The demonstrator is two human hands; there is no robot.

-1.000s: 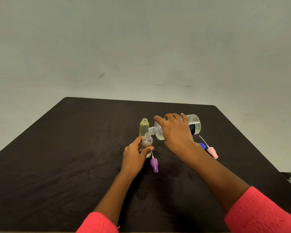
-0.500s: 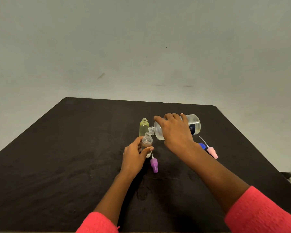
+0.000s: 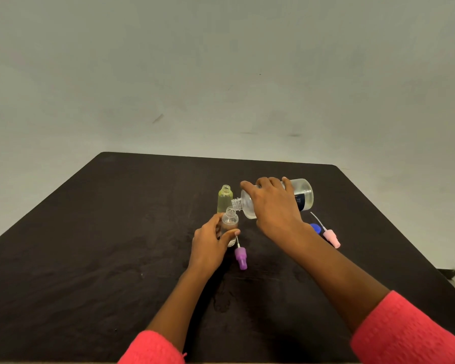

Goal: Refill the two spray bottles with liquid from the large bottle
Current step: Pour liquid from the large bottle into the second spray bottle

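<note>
Head view, checked against the two earlier frames: no visible shift in either hand or in any bottle. The pour pose is being held steady.

- Left hand (image 3: 210, 245): grip curled round the body of the clear spray bottle (image 3: 230, 219), thumb on the near side, fingers on the far side. The bottle stands upright on the worktop (image 3: 116, 232), neck open.
- Right hand (image 3: 273, 208): grip wrapped over the large bottle (image 3: 304, 195) from above. The bottle is tipped almost level, with its threaded mouth just above and to the right of the clear spray bottle's opening.
- No stream is resolvable at this size, and the fill level is partly hidden behind the left fingers.
- Yellow-green spray bottle (image 3: 225, 199): upright, uncapped, just behind the clear spray bottle. I cannot tell whether they touch.
- Purple spray head (image 3: 241, 257): lying just in front of the clear spray bottle.
- Pink spray head (image 3: 331, 237) and blue cap (image 3: 316, 228): well to its right.

Judgement: an unchanged pose suggests a slow, controlled transfer into the first of the two bottles. That fill is not finished. The second fill and both spray heads are outstanding. Main risk is the narrow neck, since a small drift of the mouth would spill onto the worktop.
</note>
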